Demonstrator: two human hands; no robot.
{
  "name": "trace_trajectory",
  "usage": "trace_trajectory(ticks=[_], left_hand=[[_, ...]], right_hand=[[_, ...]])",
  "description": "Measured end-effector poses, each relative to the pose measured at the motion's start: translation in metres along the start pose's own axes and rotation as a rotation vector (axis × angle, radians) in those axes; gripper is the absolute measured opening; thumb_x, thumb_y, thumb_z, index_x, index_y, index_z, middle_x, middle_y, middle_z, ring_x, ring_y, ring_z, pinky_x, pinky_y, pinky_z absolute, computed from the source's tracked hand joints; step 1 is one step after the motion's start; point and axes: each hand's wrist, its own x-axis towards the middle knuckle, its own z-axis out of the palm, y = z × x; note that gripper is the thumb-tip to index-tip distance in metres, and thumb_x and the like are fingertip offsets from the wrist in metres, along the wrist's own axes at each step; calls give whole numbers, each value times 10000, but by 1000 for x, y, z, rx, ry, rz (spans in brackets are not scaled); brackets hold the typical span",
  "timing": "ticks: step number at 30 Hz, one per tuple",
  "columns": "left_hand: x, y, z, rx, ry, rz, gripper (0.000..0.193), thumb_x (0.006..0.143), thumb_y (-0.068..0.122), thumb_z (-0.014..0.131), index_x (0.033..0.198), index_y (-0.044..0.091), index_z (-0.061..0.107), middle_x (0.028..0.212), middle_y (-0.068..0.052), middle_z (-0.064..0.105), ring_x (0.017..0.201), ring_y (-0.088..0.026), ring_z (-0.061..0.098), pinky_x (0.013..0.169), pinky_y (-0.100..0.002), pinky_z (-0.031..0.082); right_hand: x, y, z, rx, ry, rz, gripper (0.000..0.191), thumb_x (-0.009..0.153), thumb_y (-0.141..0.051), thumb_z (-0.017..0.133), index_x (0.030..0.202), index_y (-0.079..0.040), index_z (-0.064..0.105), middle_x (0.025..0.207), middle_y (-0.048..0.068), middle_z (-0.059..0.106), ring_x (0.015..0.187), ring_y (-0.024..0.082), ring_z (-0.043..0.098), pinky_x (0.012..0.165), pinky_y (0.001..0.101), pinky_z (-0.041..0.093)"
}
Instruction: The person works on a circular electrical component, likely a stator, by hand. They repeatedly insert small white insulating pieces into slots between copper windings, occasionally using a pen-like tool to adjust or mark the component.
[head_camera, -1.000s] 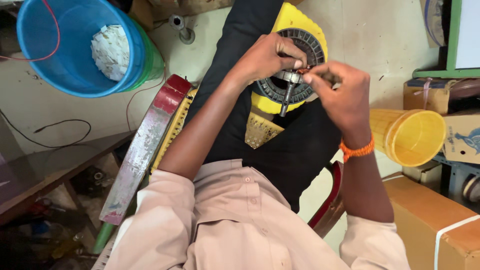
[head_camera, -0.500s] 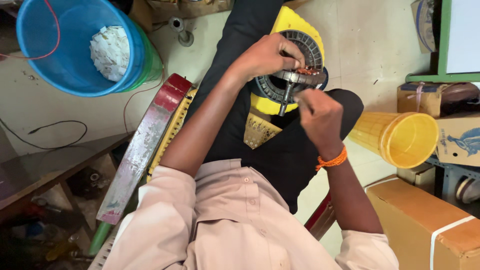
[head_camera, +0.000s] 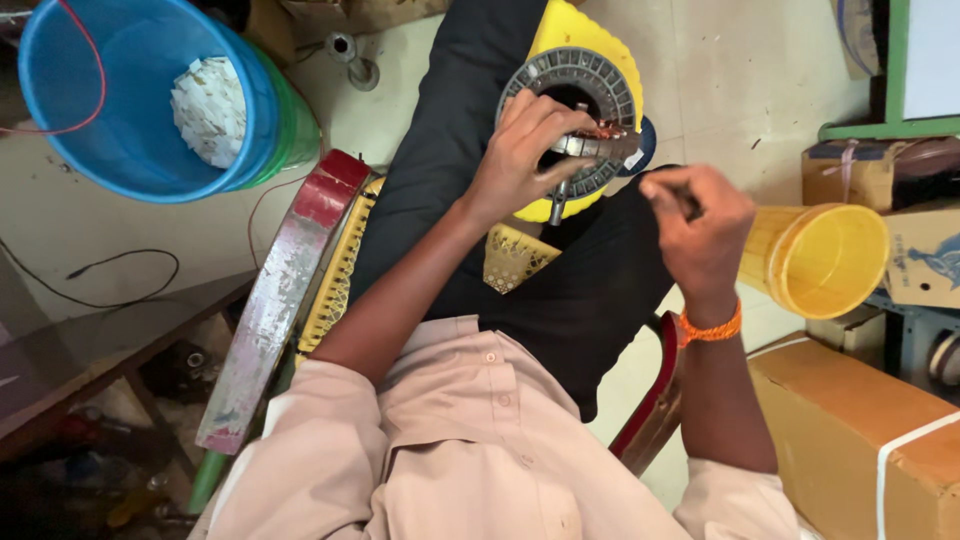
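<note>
A grey slotted metal ring (head_camera: 598, 72) with copper wire (head_camera: 612, 130) in it rests on a yellow stand (head_camera: 575, 25) over my black-trousered lap. My left hand (head_camera: 522, 160) lies on the ring and grips a metal plier-like tool (head_camera: 590, 148) set against its right side. My right hand (head_camera: 700, 235), with an orange band at the wrist, hovers apart from the ring, next to a yellow plastic cup (head_camera: 820, 260). Its fingers are pinched together; whether something small sits between them is hidden.
A blue bucket (head_camera: 120, 150) holding white scraps (head_camera: 208, 108) sits inside a green one at top left. A red and grey metal bar (head_camera: 280, 300) leans by my left leg. A cardboard box (head_camera: 860, 440) stands at the lower right, with a dark table (head_camera: 90, 350) and loose wires on the left.
My right hand has let go of the tool at the ring and drawn back to the right, toward the yellow cup. My left hand stays on the ring with the tool.
</note>
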Motion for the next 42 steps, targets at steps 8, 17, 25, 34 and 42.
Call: trace_trajectory(ticks=[8,17,25,34,42], left_hand=[[-6,-5,5,27,21,65,527,815,160,916,1241,63,621,1147,-46,669,1037,-261,587,944,-385,472],[-1,-8,1,-7,-18,47,525,809,108,910,1249,75,626,1121,-49,645,1039,-256,587,965,-374,498],[2,-5,-2,-15,-30,33,545,789,90,913,1250,65,623,1089,-40,620,1011,-257,562,940,-379,490],[26,21,-21,54,-114,-177,438,844,299,849,1204,90,713,1055,-104,682,1028,-326,626,949,-406,493],[60,-14,-6,-96,-367,-472,480,805,446,843,1101,77,758,911,-120,778,847,-250,749,767,-356,556]], right_hand=[[41,-9,16,99,-57,3,76,1019,23,753,1005,36,680,759,60,602,621,67,438,566,254,347],[48,-9,10,241,-132,137,77,1045,13,713,1002,37,654,771,-24,608,650,-2,420,556,221,301],[63,7,15,220,-70,119,109,1061,-15,747,1015,21,654,758,-55,505,670,5,361,578,227,262],[101,39,41,-146,-80,-164,116,974,-62,847,984,-26,737,699,108,595,570,192,507,562,337,394],[100,37,44,-139,-65,-254,141,941,-88,860,955,-31,731,735,74,588,611,169,499,576,326,399]])
